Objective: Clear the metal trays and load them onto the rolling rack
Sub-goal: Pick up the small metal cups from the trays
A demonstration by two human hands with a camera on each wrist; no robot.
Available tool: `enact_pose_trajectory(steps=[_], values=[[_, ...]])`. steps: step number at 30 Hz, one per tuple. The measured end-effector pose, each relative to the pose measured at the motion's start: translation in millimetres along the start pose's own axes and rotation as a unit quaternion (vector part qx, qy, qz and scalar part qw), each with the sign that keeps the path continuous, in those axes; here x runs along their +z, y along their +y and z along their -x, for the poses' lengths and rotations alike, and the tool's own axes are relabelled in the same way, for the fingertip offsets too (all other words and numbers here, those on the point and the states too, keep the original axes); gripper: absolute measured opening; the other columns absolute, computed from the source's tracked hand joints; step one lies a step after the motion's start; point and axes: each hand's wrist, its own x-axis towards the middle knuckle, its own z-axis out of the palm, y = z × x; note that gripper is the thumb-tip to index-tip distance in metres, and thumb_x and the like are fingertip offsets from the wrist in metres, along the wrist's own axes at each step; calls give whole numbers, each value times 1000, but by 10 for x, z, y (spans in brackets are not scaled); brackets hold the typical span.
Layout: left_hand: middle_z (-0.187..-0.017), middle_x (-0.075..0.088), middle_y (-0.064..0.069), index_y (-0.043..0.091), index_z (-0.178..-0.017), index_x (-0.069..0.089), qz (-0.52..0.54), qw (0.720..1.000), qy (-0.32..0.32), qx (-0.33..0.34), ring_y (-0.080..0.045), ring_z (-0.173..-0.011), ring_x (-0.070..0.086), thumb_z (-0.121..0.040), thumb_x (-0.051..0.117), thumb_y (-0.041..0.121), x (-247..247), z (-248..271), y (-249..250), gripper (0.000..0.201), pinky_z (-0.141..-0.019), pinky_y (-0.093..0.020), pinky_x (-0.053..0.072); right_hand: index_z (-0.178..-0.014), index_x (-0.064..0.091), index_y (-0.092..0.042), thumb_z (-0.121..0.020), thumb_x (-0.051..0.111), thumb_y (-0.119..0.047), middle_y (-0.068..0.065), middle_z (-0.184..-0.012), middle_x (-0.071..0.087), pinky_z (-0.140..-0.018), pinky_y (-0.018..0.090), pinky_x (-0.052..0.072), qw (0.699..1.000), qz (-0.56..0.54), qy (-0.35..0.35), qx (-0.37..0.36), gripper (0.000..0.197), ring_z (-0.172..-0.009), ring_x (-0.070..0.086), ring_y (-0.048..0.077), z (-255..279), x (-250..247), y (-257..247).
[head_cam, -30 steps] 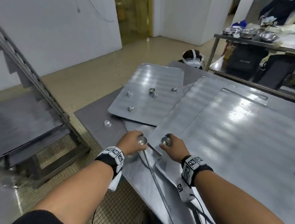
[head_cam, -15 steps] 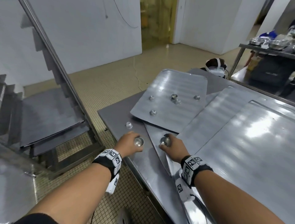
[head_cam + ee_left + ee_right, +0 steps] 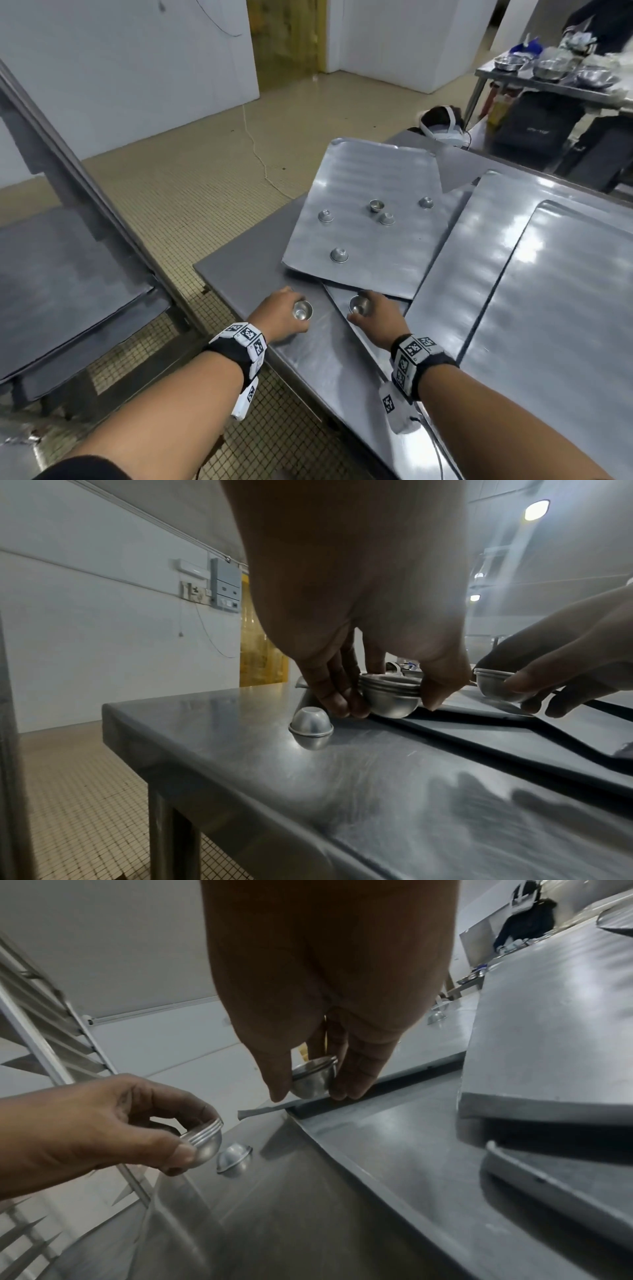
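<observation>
Several flat metal trays overlap on the steel table. The top tray carries several small metal cups, most of them upside down. My left hand grips a nested stack of cups just above the table. An upturned cup sits on the table right by its fingertips, hidden in the head view. My right hand pinches another small stack of cups over the corner of a lower tray. The rolling rack stands to the left with trays on its rails.
Two large trays lie stacked on the right of the table. A headset rests at the table's far end. A second table with metal bowls stands at the back right. Tiled floor lies between table and rack.
My left hand has moved left, off the lower tray and over the bare table beside the loose cup. The right hand has stayed over the lower tray's corner, still holding its cups.
</observation>
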Motion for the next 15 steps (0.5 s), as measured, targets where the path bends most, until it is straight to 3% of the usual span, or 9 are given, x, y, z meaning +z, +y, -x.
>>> enact_pose_trajectory(steps=[3,9,15], values=[[-124,57,3,21,-127,61,-18,1000,-16,11,-19,-107,60,-77,75,40,15,-111,-86,55,-94,-33,51,-136,56,-14,-79,74,-32,2,-124,69,-96,30,47,1000,0,11,24,63,-115,62,23,-67,70,9],[-140,51,2,23,-135,57,-3,998,-55,16,-21,-126,50,-77,74,42,134,-232,-188,63,-103,-37,46,-134,60,-15,-81,72,-30,4,-126,69,-95,29,46,998,31,10,52,56,-117,62,25,-140,169,27],[-146,50,7,27,-142,49,17,998,-54,23,-17,-125,53,-79,75,44,210,-293,-245,70,-102,-31,45,-137,58,-20,-81,70,-29,2,-129,67,-97,28,46,997,45,-10,66,58,-119,61,23,-216,204,42]])
